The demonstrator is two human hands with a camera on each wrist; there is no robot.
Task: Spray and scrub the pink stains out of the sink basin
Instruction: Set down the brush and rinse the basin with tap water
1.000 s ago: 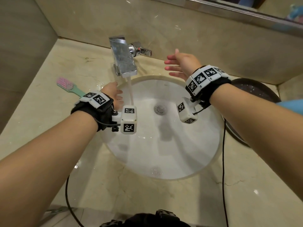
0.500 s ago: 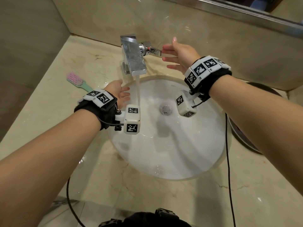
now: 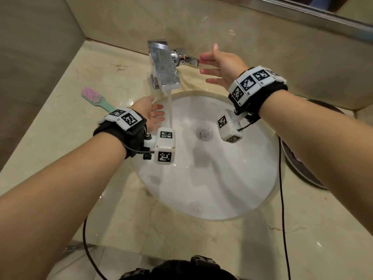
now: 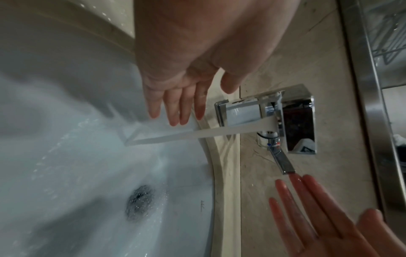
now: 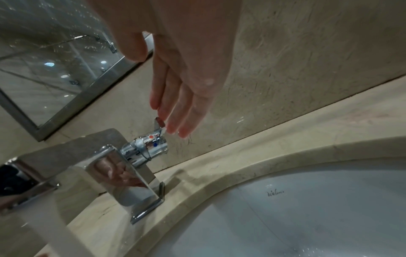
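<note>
The white round sink basin [image 3: 232, 178] is wet, with water running from the chrome tap [image 3: 163, 73] in a stream [image 3: 169, 110] toward the drain [image 3: 204, 133]. My left hand [image 3: 152, 116] is open, fingers straight, just left of the stream over the basin's back rim [image 4: 173, 111]. My right hand [image 3: 220, 65] is open with straight wet fingers at the end of the tap's lever [image 3: 189, 61]; its fingertips [image 5: 173, 128] reach the lever's tip [image 5: 159, 122]. I see no pink stain in the basin. A pink-bristled brush with a green handle [image 3: 96, 99] lies on the counter at the left.
A beige marble counter [image 3: 191, 245] surrounds the basin, with a wall close on the left and a mirror's edge [image 3: 302, 15] behind. A dark round dish [image 3: 302, 164] sits at the right under my right forearm. Black cables [image 3: 282, 199] hang from both wrists.
My right hand has moved left from above the basin's back rim up to the tap's lever. My left hand stays beside the running water.
</note>
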